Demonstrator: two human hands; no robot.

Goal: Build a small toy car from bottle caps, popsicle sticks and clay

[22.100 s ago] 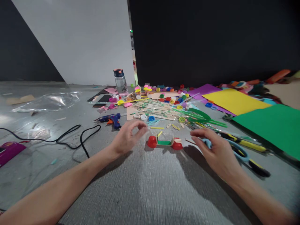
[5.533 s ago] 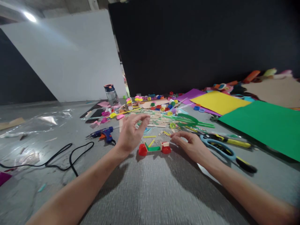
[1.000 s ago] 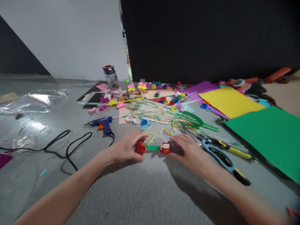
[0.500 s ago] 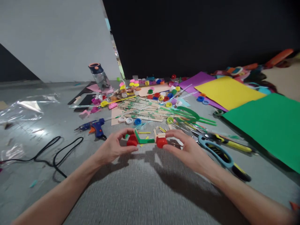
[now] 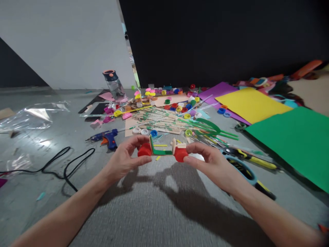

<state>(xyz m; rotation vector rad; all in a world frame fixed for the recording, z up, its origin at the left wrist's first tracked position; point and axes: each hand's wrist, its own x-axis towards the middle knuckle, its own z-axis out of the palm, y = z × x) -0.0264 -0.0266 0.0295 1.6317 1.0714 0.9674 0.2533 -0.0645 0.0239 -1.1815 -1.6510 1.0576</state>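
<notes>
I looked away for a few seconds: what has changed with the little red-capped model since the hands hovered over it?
Both hands, left hand and right hand, grasped the model by its ends and lifted it off the floor. The glue gun and scissors stayed put.

Red-capped green stick model [image 5: 162,151], held aloft, level

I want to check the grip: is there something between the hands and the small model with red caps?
Nothing visible. The left hand pinches one red cap and the right hand the other of the small green-stick model with red bottle caps, held above the grey table.
</notes>
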